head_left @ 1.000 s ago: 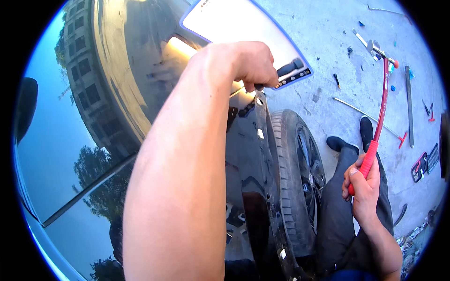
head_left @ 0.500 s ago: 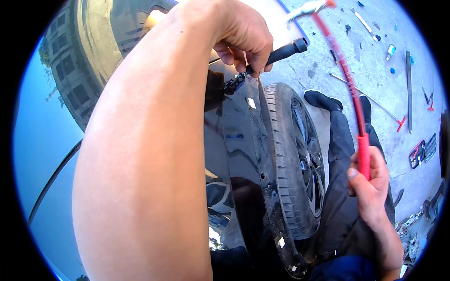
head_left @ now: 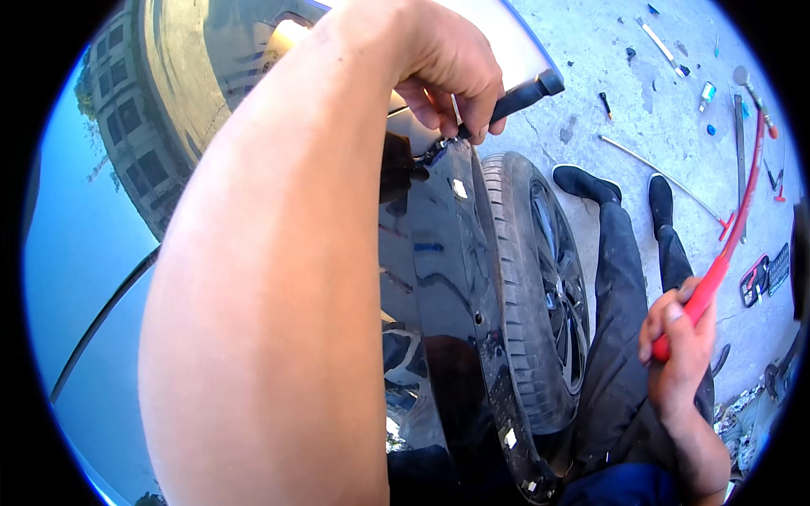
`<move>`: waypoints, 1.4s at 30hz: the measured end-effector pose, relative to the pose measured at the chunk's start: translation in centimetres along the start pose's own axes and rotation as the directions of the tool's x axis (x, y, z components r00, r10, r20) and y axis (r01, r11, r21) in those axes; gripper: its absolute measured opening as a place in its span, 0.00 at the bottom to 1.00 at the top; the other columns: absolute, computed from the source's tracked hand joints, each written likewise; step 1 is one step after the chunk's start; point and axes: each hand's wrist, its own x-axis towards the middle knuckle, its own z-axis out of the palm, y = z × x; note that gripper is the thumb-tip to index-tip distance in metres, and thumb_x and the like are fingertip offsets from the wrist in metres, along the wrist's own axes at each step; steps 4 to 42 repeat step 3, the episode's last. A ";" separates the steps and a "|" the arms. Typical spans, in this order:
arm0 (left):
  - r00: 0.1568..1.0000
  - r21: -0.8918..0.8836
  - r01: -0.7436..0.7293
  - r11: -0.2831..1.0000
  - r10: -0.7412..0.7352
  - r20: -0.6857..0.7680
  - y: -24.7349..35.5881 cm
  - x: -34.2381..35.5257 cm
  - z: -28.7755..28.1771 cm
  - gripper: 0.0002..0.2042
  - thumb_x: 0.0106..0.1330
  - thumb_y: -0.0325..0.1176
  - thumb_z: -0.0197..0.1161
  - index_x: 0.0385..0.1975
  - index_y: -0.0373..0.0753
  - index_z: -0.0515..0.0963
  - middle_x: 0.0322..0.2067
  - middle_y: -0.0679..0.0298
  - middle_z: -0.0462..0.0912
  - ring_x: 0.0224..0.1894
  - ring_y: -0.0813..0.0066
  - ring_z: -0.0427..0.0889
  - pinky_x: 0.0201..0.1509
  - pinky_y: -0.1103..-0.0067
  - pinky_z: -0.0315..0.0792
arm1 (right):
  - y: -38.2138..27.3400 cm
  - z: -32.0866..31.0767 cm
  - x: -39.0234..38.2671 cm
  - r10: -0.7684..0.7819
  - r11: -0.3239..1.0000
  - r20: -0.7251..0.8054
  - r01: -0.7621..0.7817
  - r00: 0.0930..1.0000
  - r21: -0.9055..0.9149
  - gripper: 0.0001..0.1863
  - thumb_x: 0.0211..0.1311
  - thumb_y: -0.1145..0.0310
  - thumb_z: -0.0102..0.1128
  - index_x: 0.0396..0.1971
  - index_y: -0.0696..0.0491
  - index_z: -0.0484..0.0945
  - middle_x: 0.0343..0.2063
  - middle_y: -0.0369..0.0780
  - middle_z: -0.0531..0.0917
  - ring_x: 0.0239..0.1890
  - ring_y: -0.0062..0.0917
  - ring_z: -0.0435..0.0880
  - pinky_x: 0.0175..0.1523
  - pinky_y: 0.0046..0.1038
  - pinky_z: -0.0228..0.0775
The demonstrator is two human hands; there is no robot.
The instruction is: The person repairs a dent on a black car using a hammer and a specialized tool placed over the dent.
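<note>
My left hand [head_left: 456,76] is closed round a short black bar-shaped tool [head_left: 519,97] with a wider end. The tool's other end is by the upper edge of a glossy black car panel [head_left: 443,219]; my fingers partly hide the contact there. My left forearm covers much of the panel's left side. In my right hand [head_left: 685,337] is a slim hammer [head_left: 719,266] with a red handle, gripped near its lower end. Its small head, with a round silvery face and a red tip, is held out at the far right, away from the panel.
A car wheel [head_left: 523,261] stands beside the panel, with my legs [head_left: 620,278] just right of it. A white board [head_left: 498,38] with a blue edge is behind the left hand. On the concrete floor lie a red-handled rod [head_left: 666,175], a long dark bar [head_left: 741,169] and a tool case [head_left: 753,280].
My right hand has tilted the hammer, swinging its head from above the wheel out to the right and down. My left hand stays on the black tool; the view has shifted slightly.
</note>
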 end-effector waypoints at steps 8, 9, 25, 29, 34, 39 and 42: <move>1.000 0.024 -0.004 1.000 0.003 0.028 -0.5 0.5 0.2 0.10 0.53 0.28 0.68 0.36 0.39 0.85 0.29 0.60 0.85 0.25 0.78 0.81 0.29 0.83 0.76 | 0.5 -0.3 -1.1 0.129 0.989 0.145 -0.116 0.981 -0.093 0.15 0.62 0.75 0.51 0.46 0.53 0.61 0.23 0.37 0.71 0.16 0.16 0.67 0.19 0.17 0.60; 1.000 0.024 -0.004 1.000 0.003 0.028 -0.5 0.5 0.2 0.10 0.53 0.28 0.68 0.36 0.39 0.85 0.29 0.60 0.85 0.25 0.78 0.81 0.29 0.83 0.76 | 0.5 -0.3 -1.1 0.129 0.989 0.145 -0.116 0.981 -0.093 0.15 0.62 0.75 0.51 0.46 0.53 0.61 0.23 0.37 0.71 0.16 0.16 0.67 0.19 0.17 0.60; 1.000 0.024 -0.004 1.000 0.003 0.028 -0.5 0.5 0.2 0.10 0.53 0.28 0.68 0.36 0.39 0.85 0.29 0.60 0.85 0.25 0.78 0.81 0.29 0.83 0.76 | 0.5 -0.3 -1.1 0.129 0.989 0.145 -0.116 0.981 -0.093 0.15 0.62 0.75 0.51 0.46 0.53 0.61 0.23 0.37 0.71 0.16 0.16 0.67 0.19 0.17 0.60; 1.000 0.024 -0.004 1.000 0.003 0.028 -0.5 0.5 0.2 0.10 0.53 0.28 0.68 0.36 0.39 0.85 0.29 0.60 0.85 0.25 0.78 0.81 0.29 0.83 0.76 | 0.5 -0.3 -1.1 0.129 0.989 0.145 -0.116 0.981 -0.093 0.15 0.62 0.75 0.51 0.46 0.53 0.61 0.23 0.37 0.71 0.16 0.16 0.67 0.19 0.17 0.60; 1.000 0.024 -0.004 1.000 0.003 0.028 -0.5 0.5 0.2 0.10 0.53 0.28 0.68 0.36 0.39 0.85 0.29 0.60 0.85 0.25 0.78 0.81 0.29 0.83 0.76 | 0.5 -0.3 -1.1 0.129 0.989 0.145 -0.116 0.981 -0.093 0.15 0.62 0.75 0.51 0.46 0.53 0.61 0.23 0.37 0.71 0.16 0.16 0.67 0.19 0.17 0.60; 1.000 0.024 -0.004 1.000 0.003 0.028 -0.5 0.5 0.2 0.10 0.53 0.28 0.68 0.36 0.39 0.85 0.29 0.60 0.85 0.25 0.78 0.81 0.29 0.83 0.76 | 0.5 -0.3 -1.1 0.129 0.989 0.145 -0.116 0.981 -0.093 0.15 0.62 0.75 0.51 0.46 0.53 0.61 0.23 0.37 0.71 0.16 0.16 0.67 0.19 0.17 0.60; 1.000 0.024 -0.004 1.000 0.003 0.028 -0.5 0.5 0.2 0.10 0.53 0.28 0.68 0.36 0.39 0.85 0.29 0.60 0.85 0.25 0.78 0.81 0.29 0.83 0.76 | 0.5 -0.3 -1.1 0.129 0.989 0.145 -0.116 0.981 -0.093 0.15 0.62 0.75 0.51 0.46 0.53 0.61 0.23 0.37 0.71 0.16 0.16 0.67 0.19 0.17 0.60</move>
